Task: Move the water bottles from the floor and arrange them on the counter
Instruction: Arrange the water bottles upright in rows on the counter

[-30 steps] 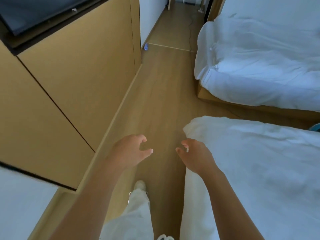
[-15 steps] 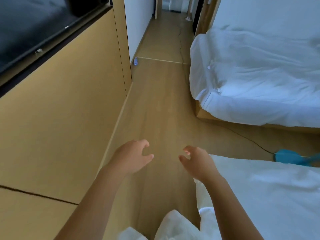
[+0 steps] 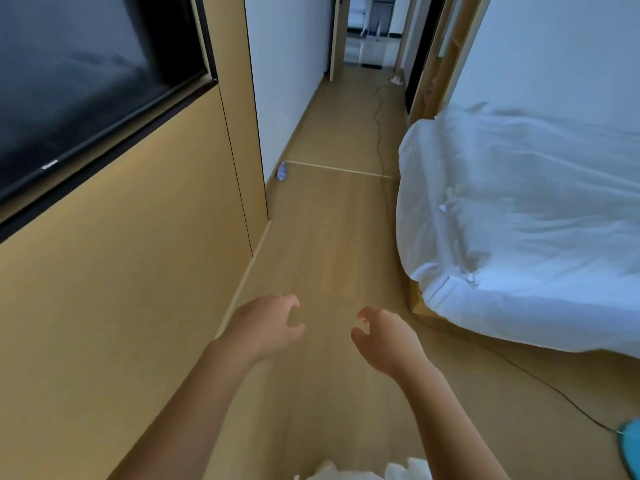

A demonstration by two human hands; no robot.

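A small water bottle lies on the wooden floor far ahead, against the white wall's base. Nearer, the left hand and right hand reach forward — fingers loosely curled, apart, holding nothing — beside a white bed.

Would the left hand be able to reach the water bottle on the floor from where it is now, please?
Probably not yet. The left hand is open and empty, while the water bottle lies far down the floor by the wall corner. Nothing blocks the path; the person must walk closer.

White bed right, wall-mounted TV left, cable along floor
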